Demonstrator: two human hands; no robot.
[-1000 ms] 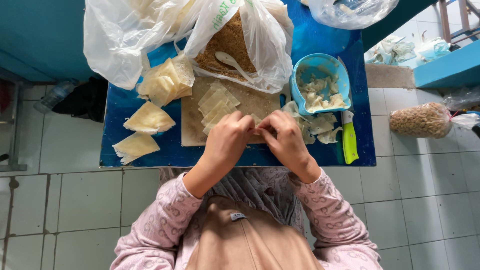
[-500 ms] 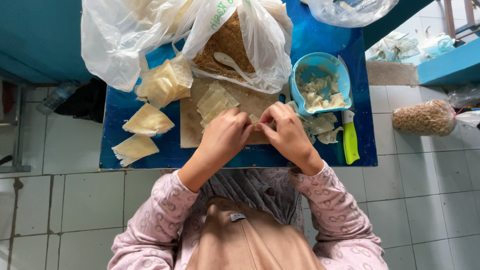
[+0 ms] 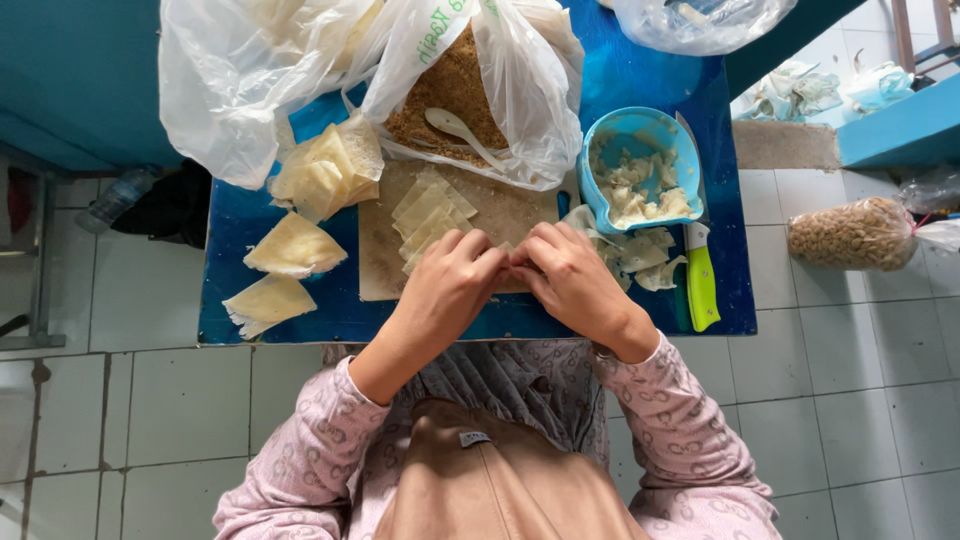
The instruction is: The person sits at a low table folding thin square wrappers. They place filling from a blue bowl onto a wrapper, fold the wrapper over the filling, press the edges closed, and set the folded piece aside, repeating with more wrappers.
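Hands – left (image 3: 450, 285), right (image 3: 570, 280) – pinched on 1 wrapper (image 3: 507, 250), 2 folded triangles (image 3: 290, 245), 1 bowl (image 3: 640, 165).

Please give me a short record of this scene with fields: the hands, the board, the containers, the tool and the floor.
left hand: left hand, fingers curled, meeting the other hand over the board
right hand: right hand, fingertips pinching something small, hidden by both hands
board: cutting board with a stack of pale pastry strips
containers: blue bowl with white scraps; plastic bag with brown crumbs and a white spoon
tool: green-handled knife right of the bowl
surface: blue table
floor: bag of peanuts on tiles
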